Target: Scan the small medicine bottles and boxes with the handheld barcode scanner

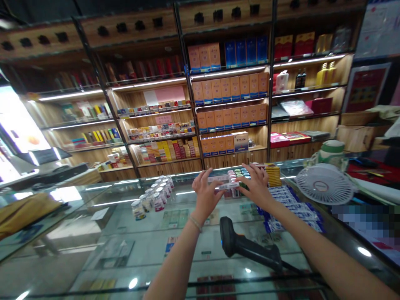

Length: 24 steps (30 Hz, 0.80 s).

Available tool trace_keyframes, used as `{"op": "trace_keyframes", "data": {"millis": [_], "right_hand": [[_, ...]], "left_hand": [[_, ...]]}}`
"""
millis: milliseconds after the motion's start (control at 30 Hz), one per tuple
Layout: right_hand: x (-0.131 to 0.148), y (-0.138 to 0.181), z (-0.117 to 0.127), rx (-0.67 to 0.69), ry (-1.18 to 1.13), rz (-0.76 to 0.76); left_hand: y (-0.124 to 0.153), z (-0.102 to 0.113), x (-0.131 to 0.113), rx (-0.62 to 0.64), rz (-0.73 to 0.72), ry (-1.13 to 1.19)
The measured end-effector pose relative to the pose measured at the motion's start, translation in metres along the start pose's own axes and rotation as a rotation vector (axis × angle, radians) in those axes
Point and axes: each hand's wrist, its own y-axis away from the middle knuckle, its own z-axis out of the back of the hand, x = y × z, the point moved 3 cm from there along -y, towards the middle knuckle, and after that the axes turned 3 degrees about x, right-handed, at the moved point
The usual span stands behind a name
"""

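Note:
Above the far part of the glass counter, my left hand (206, 191) and my right hand (256, 187) face each other. Between them is a narrow white box (231, 186), its ends pinched by thumb and fingers of each hand. Its print is too small to read. Just behind stand small colourful packs (240, 173) in rows, partly covered by my right hand. Yellow packs (273, 175) are stacked to the right of that hand. Blue-and-white packets (290, 208) lie spread beside my right forearm. A black barcode scanner (248, 246) rests on the glass between my forearms.
White-lidded jars (158, 200) stand in rows left of my hands. A white fan (324, 183) and a green-and-white jug (331, 152) are at the right. The glass counter (146, 237) has goods beneath it. Shelves with orange boxes (231, 89) line the back wall.

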Motion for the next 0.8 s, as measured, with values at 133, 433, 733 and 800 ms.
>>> {"op": "trace_keyframes", "data": {"millis": [133, 433, 733, 800], "right_hand": [[0.01, 0.001, 0.014, 0.041, 0.016, 0.011], [0.054, 0.081, 0.032, 0.254, -0.1, 0.141], [0.073, 0.109, 0.022, 0.468, -0.121, 0.058], [0.08, 0.105, 0.027, 0.569, -0.127, 0.08]], "left_hand": [[0.004, -0.002, 0.005, 0.015, 0.016, -0.001], [0.013, -0.006, 0.019, 0.002, 0.089, -0.005], [0.014, -0.007, 0.024, -0.05, 0.068, 0.004], [0.015, -0.008, 0.025, -0.099, 0.046, 0.017]]}}
